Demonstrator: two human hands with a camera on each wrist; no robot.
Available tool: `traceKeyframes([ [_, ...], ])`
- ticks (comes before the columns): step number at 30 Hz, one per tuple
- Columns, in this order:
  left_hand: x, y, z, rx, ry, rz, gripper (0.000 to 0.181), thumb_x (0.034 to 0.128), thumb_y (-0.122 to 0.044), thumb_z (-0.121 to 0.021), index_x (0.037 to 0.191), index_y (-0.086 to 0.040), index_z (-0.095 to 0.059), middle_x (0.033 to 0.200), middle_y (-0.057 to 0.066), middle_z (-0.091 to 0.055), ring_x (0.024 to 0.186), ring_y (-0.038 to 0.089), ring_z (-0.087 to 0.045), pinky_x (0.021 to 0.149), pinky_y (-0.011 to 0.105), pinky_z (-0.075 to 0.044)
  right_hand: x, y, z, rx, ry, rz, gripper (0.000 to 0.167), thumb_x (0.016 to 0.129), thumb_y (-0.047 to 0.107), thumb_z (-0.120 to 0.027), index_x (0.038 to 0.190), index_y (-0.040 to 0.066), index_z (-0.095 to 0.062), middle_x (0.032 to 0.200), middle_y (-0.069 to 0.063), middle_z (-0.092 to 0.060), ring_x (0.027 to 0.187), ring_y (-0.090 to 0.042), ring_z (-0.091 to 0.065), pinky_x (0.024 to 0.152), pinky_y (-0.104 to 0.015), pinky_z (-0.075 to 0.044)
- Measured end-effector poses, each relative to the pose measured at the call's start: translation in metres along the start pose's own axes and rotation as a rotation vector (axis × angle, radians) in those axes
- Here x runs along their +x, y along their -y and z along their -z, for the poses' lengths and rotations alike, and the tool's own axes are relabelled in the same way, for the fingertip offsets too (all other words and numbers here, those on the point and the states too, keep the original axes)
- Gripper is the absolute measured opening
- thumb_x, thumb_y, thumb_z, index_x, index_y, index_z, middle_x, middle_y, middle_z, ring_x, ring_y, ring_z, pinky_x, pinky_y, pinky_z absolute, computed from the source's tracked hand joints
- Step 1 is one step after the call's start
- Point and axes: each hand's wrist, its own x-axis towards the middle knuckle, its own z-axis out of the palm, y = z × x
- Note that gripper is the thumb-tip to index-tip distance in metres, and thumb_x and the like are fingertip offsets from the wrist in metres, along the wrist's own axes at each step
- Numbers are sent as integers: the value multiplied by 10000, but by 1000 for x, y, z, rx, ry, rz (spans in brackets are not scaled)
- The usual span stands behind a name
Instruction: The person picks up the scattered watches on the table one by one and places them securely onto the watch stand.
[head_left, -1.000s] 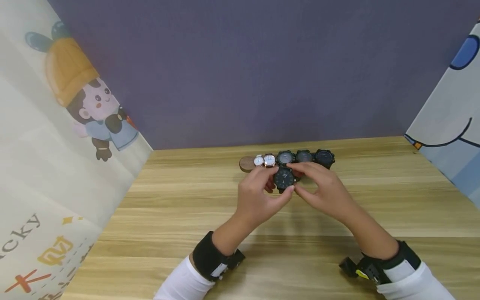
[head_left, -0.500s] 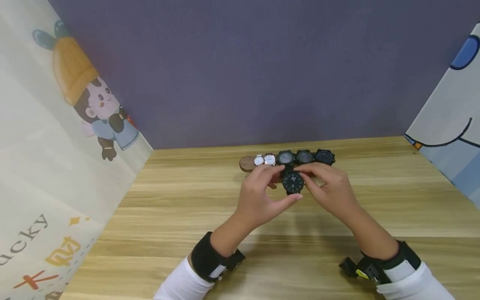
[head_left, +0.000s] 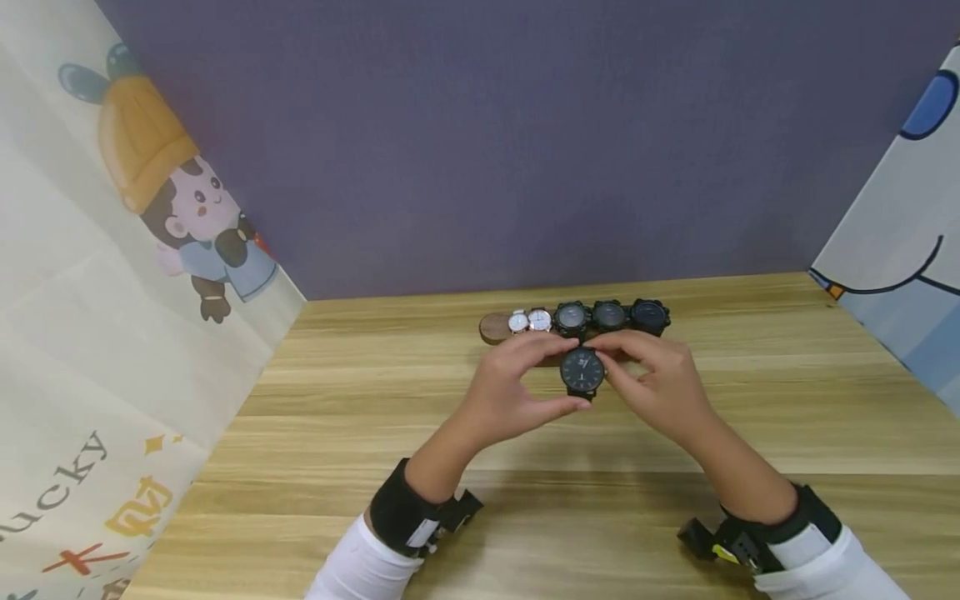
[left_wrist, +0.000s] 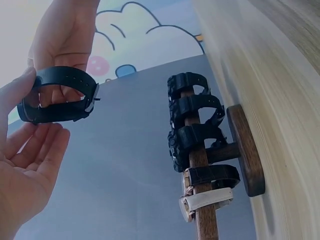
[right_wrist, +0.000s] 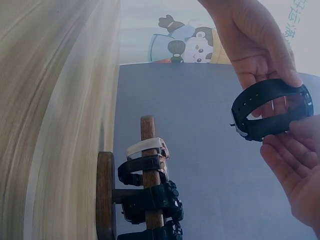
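A black wristwatch (head_left: 582, 369) with a dark round dial is held face up between both hands, just in front of the watch stand. My left hand (head_left: 497, 396) grips it from the left, thumb at the lower strap and fingers near its top. From the right, my right hand (head_left: 663, 379) pinches the watch by its side. Its strap (left_wrist: 67, 75) forms a closed, buckled loop in the left wrist view. Behind the hands, a wooden stand (head_left: 492, 328) carries a white-strapped watch (right_wrist: 145, 145), another small light-faced watch (head_left: 539, 320) and several chunky black watches (head_left: 609, 314).
The stand's oval base (left_wrist: 246, 150) rests on the wood-grain table (head_left: 337, 400), close to the grey-blue back panel (head_left: 525, 150). Panels with cartoon prints rise on the left and right. Bare bar shows at the stand's left end.
The watch has shifted a little right and toward me, away from the stand. My left forearm has drawn slightly left, and its thumb has moved down along the watch.
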Motion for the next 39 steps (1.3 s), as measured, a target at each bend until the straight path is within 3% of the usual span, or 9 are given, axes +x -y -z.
traceKeyframes([
  [5,0,2,6,-35,-10,21,582,671,-187,-917,1163,1,-667,1100,110,-674,960,118,-639,840,194,-534,2,1,2,18,15,-16,334,691,-190,-756,961,6,-742,897,-83,-728,749,-164,-684,691,-137,-535],
  [8,0,7,15,-49,-40,76,562,669,-152,-915,1146,12,-667,1096,116,-674,935,141,-641,821,208,-547,4,-1,8,10,4,-61,320,724,-174,-750,984,11,-743,920,-89,-729,805,-102,-677,724,-103,-517],
  [15,-4,32,54,79,-48,302,561,668,-172,-912,1158,-24,-682,1084,76,-687,930,192,-643,854,287,-544,7,-19,28,65,-115,-193,208,827,-160,-667,1001,-61,-721,938,-143,-721,875,13,-652,749,-98,-515],
  [21,-13,60,75,94,-16,492,521,715,-153,-888,1181,-40,-683,1073,78,-680,964,221,-635,883,346,-541,5,-43,43,25,-186,-411,160,911,-34,-641,1052,-71,-707,982,57,-704,902,39,-634,790,-79,-491],
  [24,-19,74,78,91,-18,569,519,715,-131,-886,1181,-29,-682,1071,98,-679,955,244,-645,878,383,-543,3,-56,49,-24,-117,-576,237,949,94,-632,1136,-42,-681,1052,16,-685,929,55,-588,795,-58,-465],
  [28,-29,95,75,98,-19,633,520,711,-120,-886,1175,-9,-679,1052,119,-686,958,270,-655,876,438,-545,-2,-73,55,-89,63,-714,397,977,222,-600,1302,-6,-592,1237,-174,-603,1101,-184,-586,810,-52,-427],
  [31,-36,109,67,89,-5,684,540,723,-135,-881,1202,-10,-665,1079,121,-681,992,273,-648,894,429,-542,-9,-88,57,-85,151,-786,493,998,285,-555,1379,-24,-512,1299,-256,-547,1172,-402,-530,922,-235,-484],
  [35,-40,121,55,52,23,754,551,741,-150,-871,1229,-25,-649,1129,119,-667,1035,275,-638,926,411,-530,-16,-105,56,-43,208,-876,562,1016,333,-500,1402,-72,-453,1328,-306,-508,1203,-448,-483,960,-555,-439],
  [39,-41,131,46,5,30,778,546,745,-160,-869,1230,-44,-647,1126,112,-670,1040,283,-640,936,419,-526,-21,-115,52,-3,239,-932,565,1026,334,-473,1410,-79,-437,1365,-298,-482,1211,-446,-462,931,-531,-438],
])
